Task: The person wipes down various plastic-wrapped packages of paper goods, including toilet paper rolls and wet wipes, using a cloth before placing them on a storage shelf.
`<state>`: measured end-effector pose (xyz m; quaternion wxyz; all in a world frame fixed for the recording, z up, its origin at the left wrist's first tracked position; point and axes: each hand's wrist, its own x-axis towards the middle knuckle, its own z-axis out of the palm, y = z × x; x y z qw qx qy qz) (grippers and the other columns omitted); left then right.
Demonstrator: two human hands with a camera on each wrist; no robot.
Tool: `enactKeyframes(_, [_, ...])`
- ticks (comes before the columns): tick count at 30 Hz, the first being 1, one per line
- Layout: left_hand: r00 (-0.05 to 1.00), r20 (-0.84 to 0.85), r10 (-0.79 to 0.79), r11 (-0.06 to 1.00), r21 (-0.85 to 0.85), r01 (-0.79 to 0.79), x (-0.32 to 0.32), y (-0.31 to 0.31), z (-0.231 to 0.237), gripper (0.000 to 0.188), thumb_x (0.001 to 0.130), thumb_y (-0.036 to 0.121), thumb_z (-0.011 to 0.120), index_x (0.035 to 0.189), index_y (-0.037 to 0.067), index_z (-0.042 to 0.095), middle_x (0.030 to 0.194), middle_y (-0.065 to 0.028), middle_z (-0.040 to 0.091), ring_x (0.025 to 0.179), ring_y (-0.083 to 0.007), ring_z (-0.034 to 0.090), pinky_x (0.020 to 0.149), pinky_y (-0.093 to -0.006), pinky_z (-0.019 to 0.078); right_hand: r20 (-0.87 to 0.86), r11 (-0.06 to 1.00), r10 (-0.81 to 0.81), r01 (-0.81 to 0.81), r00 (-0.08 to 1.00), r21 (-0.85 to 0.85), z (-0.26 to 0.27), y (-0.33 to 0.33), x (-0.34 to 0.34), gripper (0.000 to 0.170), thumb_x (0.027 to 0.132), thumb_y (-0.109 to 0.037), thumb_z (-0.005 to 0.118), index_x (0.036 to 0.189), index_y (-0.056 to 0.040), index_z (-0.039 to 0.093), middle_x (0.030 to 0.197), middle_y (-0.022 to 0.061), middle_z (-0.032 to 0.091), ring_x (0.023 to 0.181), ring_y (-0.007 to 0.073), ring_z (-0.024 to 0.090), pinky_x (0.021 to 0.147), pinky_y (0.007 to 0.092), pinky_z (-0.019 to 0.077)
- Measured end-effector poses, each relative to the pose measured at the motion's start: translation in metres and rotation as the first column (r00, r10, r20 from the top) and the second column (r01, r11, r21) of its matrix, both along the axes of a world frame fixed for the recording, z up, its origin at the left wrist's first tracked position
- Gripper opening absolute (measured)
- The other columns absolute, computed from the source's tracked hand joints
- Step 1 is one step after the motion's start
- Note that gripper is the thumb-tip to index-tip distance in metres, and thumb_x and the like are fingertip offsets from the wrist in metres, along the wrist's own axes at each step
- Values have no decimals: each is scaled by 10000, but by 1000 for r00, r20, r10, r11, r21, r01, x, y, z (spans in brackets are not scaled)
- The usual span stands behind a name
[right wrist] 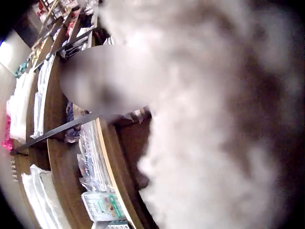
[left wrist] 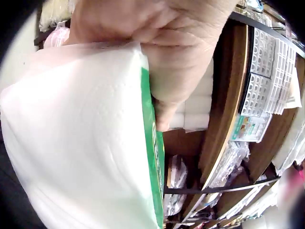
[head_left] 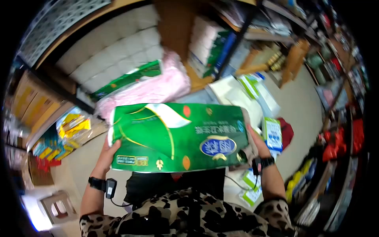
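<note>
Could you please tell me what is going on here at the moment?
A person is holding up a large green pack of white paper in front of their body, with the left hand at one end and the right hand at the other. Its print is upside down in the head view. Beyond it lie a pink wrapped bundle and stacked white rolls.

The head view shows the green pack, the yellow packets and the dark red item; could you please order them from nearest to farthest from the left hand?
1. Green pack, in the left hand's grip.
2. Yellow packets, off to the left.
3. Dark red item, over on the right.
</note>
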<state>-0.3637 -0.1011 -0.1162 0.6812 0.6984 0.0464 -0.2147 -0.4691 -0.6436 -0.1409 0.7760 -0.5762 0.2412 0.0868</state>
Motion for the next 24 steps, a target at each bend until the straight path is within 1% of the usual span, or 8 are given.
enactKeyframes(3, [999, 35, -4, 999, -34, 5, 5, 8, -9, 618, 924, 251, 600, 1431, 83, 288, 1309, -58, 485, 1157, -153, 484, 968, -302, 413, 45, 969, -53, 40, 998, 242, 19, 37, -8, 572, 988, -462, 397, 1359, -29, 437, 1316, 94, 525, 1136, 192, 542, 977, 296, 431])
enactKeyframes(4, [1000, 19, 3, 999, -46, -3, 4, 10, -8, 622, 923, 255, 602, 1431, 80, 288, 1306, -63, 488, 1155, -156, 488, 966, -303, 417, -45, 929, -68, 79, 997, 361, 25, 46, -14, 567, 983, -475, 398, 1354, -49, 444, 1300, 98, 539, 1119, 193, 555, 952, 308, 456])
enactKeyframes(6, [1000, -12, -8, 996, -87, 7, 6, 13, -8, 631, 920, 265, 606, 1430, 75, 288, 1301, -72, 493, 1151, -161, 496, 961, -306, 424, -52, 924, -66, 80, 996, 375, 8, 53, -35, 569, 974, -483, 417, 1351, -57, 440, 1272, 87, 559, 1074, 184, 576, 915, 308, 482])
enactKeyframes(7, [1000, -20, -9, 995, -96, 7, 7, 15, -8, 635, 918, 270, 608, 1429, 70, 290, 1298, -77, 497, 1147, -164, 503, 955, -305, 429, -10, 982, -94, 94, 996, 164, -54, 24, -58, 548, 971, -462, 443, 1344, -60, 448, 1264, 86, 566, 1067, 184, 576, 908, 313, 488])
enactKeyframes(12, [998, -67, 7, 992, -125, -16, 5, 23, -9, 654, 913, 295, 610, 1427, 50, 288, 1295, -98, 507, 1130, -175, 537, 916, -302, 467, -89, 875, -242, 257, 966, 410, -22, 56, -78, 467, 974, -359, 463, 1274, -2, 492, 1178, 111, 607, 1005, 238, 616, 867, 354, 519])
enactKeyframes(15, [992, -119, 38, 984, -168, -58, 1, 29, -19, 662, 922, 330, 589, 1436, 55, 274, 1312, -103, 493, 1108, -180, 558, 913, -305, 479, -30, 925, -192, 191, 981, 328, -44, 33, -89, 493, 983, -373, 455, 1349, -44, 438, 1278, 106, 558, 1067, 227, 582, 895, 347, 494])
enactKeyframes(18, [982, -178, 55, 969, -229, -96, -4, 42, -28, 672, 925, 350, 577, 1441, 57, 262, 1323, -106, 484, 1113, -180, 558, 915, -306, 485, 42, 878, -134, 99, 990, 468, -59, 29, -89, 439, 984, -306, 460, 1331, -38, 451, 1258, 88, 564, 1085, 219, 569, 915, 332, 479])
enactKeyframes(24, [985, -151, 86, 979, -173, -112, -27, 52, -27, 683, 925, 371, 574, 1436, 44, 260, 1333, -102, 476, 1130, -179, 546, 933, -310, 483, 50, 876, 208, -209, 977, 435, -51, 92, -56, 409, 980, -268, 462, 1320, -40, 458, 1245, 81, 565, 1091, 209, 562, 924, 322, 471])
